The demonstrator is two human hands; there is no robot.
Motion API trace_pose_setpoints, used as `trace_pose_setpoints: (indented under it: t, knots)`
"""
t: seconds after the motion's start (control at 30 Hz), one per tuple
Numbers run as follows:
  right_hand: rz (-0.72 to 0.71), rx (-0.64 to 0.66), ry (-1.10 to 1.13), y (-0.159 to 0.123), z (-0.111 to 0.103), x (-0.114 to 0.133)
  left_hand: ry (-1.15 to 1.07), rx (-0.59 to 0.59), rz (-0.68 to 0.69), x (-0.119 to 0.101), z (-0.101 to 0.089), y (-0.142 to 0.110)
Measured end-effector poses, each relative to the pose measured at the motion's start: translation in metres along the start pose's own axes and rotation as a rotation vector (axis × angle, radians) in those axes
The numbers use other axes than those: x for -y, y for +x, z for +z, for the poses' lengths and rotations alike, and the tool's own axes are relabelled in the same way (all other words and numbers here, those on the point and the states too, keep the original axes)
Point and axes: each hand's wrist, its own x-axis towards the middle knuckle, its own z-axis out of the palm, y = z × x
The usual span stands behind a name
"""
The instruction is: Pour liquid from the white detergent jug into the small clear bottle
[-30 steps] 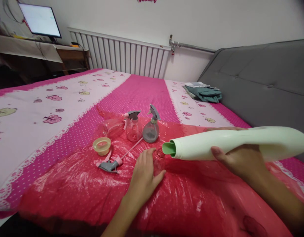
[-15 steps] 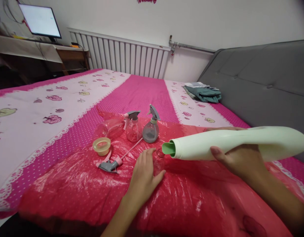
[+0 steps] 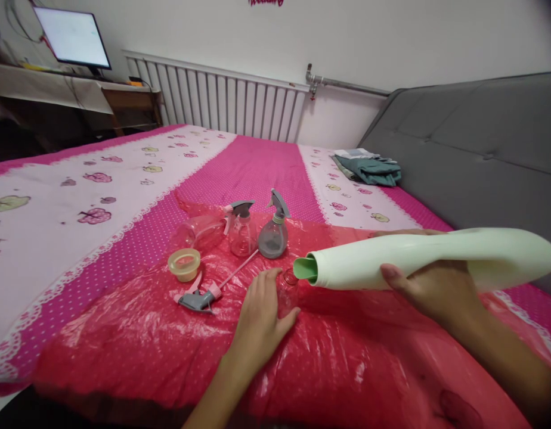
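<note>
My right hand (image 3: 430, 292) grips a large pale green bottle (image 3: 427, 257) held on its side, its green spout right above the open mouth of a small clear pink bottle (image 3: 288, 290). My left hand (image 3: 260, 319) is wrapped round that small bottle and steadies it upright on the red plastic sheet (image 3: 168, 351). A loose grey and pink spray head (image 3: 199, 298) with its tube lies just left of my left hand.
Behind stand a grey spray bottle (image 3: 274, 229) and a clear spray bottle (image 3: 240, 229); a clear pink bottle (image 3: 199, 231) lies on its side, with a yellowish cap (image 3: 185, 264) nearby. Folded teal cloth (image 3: 369, 168) sits by the grey headboard (image 3: 481, 149). A radiator (image 3: 222, 101) and monitor (image 3: 72, 37) are behind.
</note>
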Motion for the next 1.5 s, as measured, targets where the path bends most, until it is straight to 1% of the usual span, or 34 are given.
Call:
trace_pose_setpoints:
  t: [0.2,0.47,0.63,0.8,0.93,1.17,1.37,1.5]
  knots:
    - [-0.024,-0.004,-0.013,0.000,-0.001,0.000,0.018,0.005,0.001,0.000,0.000,0.000]
    - [0.024,0.041,-0.044,0.001,-0.003,0.002,-0.002,-0.010,-0.004,-0.002,0.000,-0.001]
    - [0.007,0.031,-0.021,0.001,-0.003,0.002,-0.009,0.001,-0.005,-0.002,-0.001,0.000]
    - [0.013,0.028,-0.046,0.002,-0.003,0.002,-0.007,0.003,-0.006,-0.002,-0.001,0.000]
    - [-0.012,0.009,-0.046,0.001,-0.002,0.001,-0.013,0.006,-0.011,-0.001,-0.001,0.000]
    - [-0.021,0.017,-0.046,0.000,-0.002,0.001,-0.016,0.013,-0.011,-0.001,-0.002,0.000]
    - [0.020,0.009,-0.037,-0.003,0.002,0.002,-0.037,0.001,-0.013,-0.001,-0.001,0.000]
    - [0.042,0.033,-0.045,-0.008,0.007,-0.002,-0.025,-0.002,-0.015,-0.002,-0.001,0.000]
